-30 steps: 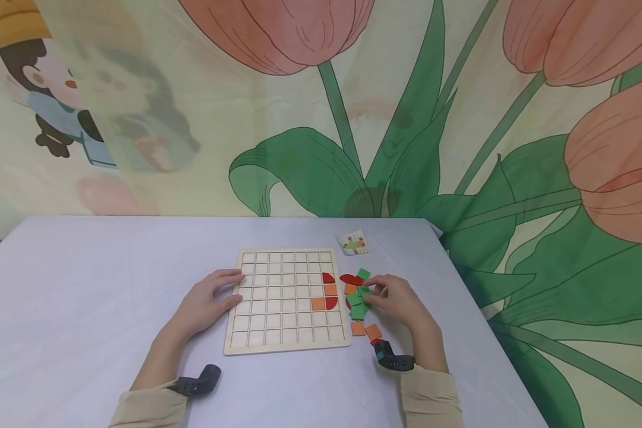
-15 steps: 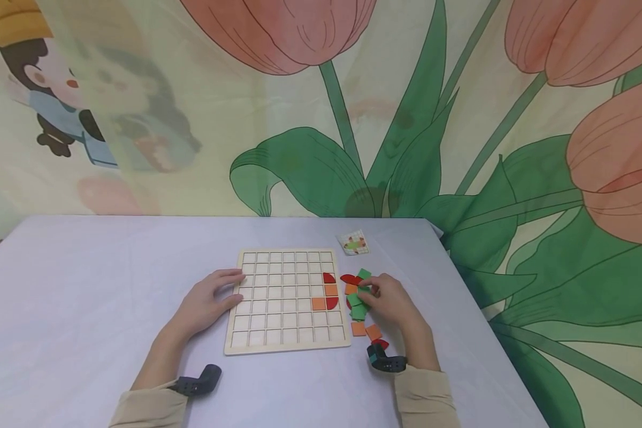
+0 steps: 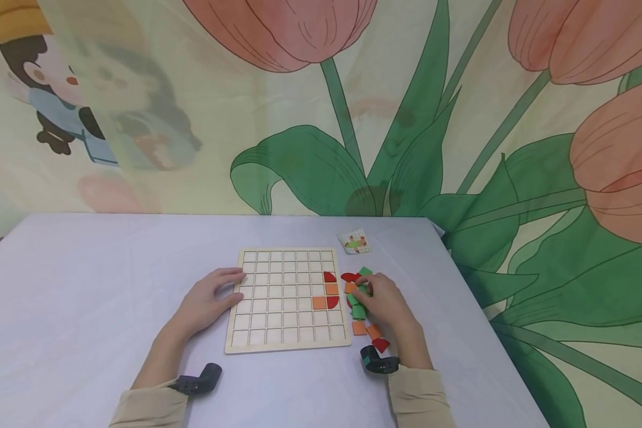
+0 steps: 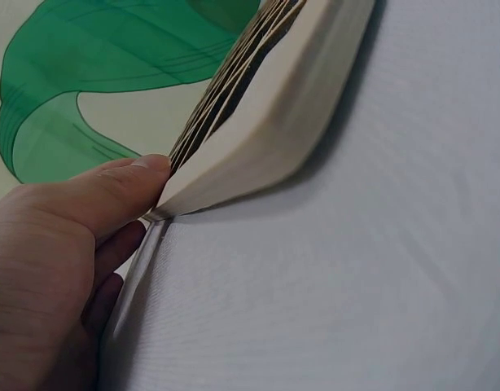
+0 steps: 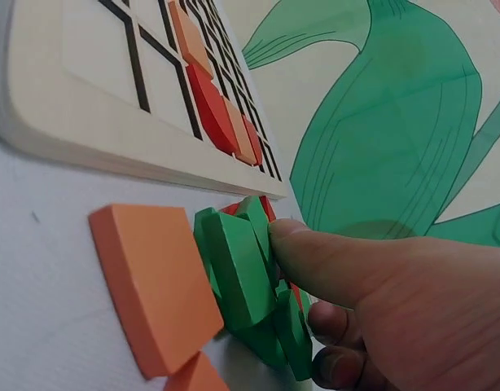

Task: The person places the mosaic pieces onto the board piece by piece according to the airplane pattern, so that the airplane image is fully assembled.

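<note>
A square wooden grid board [image 3: 278, 297] lies on the table with red quarter-round tiles [image 3: 332, 302] and orange square tiles [image 3: 319, 303] set in its right-hand cells. My left hand [image 3: 205, 303] rests its thumb and fingertips against the board's left rim, the two apart. Right of the board, my right hand [image 3: 386, 300] reaches into a pile of loose tiles. Its thumb touches green square tiles [image 5: 238, 265] in the right wrist view, with the other fingers bent behind. Whether it pinches one is hidden.
A small pattern card [image 3: 354, 242] lies beyond the board's far right corner. Loose orange tiles [image 3: 359, 328] and a red tile [image 3: 380, 345] lie near the right forearm. The white-covered table [image 3: 112, 285] meets a printed cloth backdrop at its far edge.
My right hand has shifted left over the pile, its fingertips coming nearer the board. The red tile by the wrist has come into fuller view. My left hand stays put.
</note>
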`<move>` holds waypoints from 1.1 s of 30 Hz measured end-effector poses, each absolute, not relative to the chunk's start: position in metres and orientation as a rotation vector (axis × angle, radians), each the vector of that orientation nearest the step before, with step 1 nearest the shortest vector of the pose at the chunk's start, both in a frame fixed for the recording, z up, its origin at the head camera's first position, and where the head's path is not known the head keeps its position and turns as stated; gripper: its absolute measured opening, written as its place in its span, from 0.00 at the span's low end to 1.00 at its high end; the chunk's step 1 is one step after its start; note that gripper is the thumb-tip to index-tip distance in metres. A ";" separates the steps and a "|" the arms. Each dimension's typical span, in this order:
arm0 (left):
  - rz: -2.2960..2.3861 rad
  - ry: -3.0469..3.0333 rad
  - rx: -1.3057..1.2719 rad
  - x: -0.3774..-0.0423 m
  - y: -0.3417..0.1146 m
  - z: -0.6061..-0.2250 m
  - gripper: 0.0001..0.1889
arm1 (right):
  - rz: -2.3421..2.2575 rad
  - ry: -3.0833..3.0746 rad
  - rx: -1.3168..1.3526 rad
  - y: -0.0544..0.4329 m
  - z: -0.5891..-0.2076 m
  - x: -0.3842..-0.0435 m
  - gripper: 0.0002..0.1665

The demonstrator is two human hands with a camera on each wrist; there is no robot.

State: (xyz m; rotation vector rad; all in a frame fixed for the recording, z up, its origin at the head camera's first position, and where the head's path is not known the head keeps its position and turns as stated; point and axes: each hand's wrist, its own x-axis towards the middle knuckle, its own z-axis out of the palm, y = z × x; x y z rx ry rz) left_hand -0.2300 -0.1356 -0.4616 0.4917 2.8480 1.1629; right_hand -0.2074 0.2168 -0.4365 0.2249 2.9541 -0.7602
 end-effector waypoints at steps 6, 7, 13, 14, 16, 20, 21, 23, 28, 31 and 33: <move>1.164 2.859 0.509 -0.229 -0.137 -0.461 0.23 | -0.754 2.973 0.236 0.214 -0.434 -0.205 0.20; 1.166 2.858 0.509 -0.229 -0.137 -0.461 0.23 | -0.753 2.980 0.237 0.213 -0.434 -0.205 0.19; 1.162 2.863 0.520 -0.229 -0.137 -0.460 0.23 | -0.740 2.994 0.325 0.206 -0.434 -0.204 0.22; 1.162 2.865 0.522 -0.229 -0.137 -0.460 0.23 | -0.726 2.997 0.344 0.204 -0.434 -0.205 0.23; 1.162 2.865 0.521 -0.229 -0.137 -0.460 0.23 | -0.687 3.010 0.372 0.201 -0.433 -0.205 0.25; 1.159 2.857 0.500 -0.230 -0.136 -0.461 0.23 | -0.632 3.019 0.425 0.195 -0.432 -0.204 0.27; 1.155 2.854 0.493 -0.230 -0.136 -0.461 0.24 | -0.629 3.018 0.440 0.194 -0.431 -0.204 0.26; 1.151 2.851 0.487 -0.231 -0.136 -0.462 0.24 | -0.625 3.017 0.470 0.192 -0.431 -0.205 0.25; 1.156 2.850 0.494 -0.232 -0.136 -0.463 0.24 | -0.621 3.022 0.513 0.191 -0.433 -0.205 0.22; 1.156 2.847 0.492 -0.232 -0.136 -0.463 0.24 | -0.620 3.024 0.514 0.191 -0.434 -0.206 0.21; 1.153 2.845 0.493 -0.232 -0.136 -0.464 0.24 | -0.630 3.024 0.514 0.191 -0.434 -0.206 0.21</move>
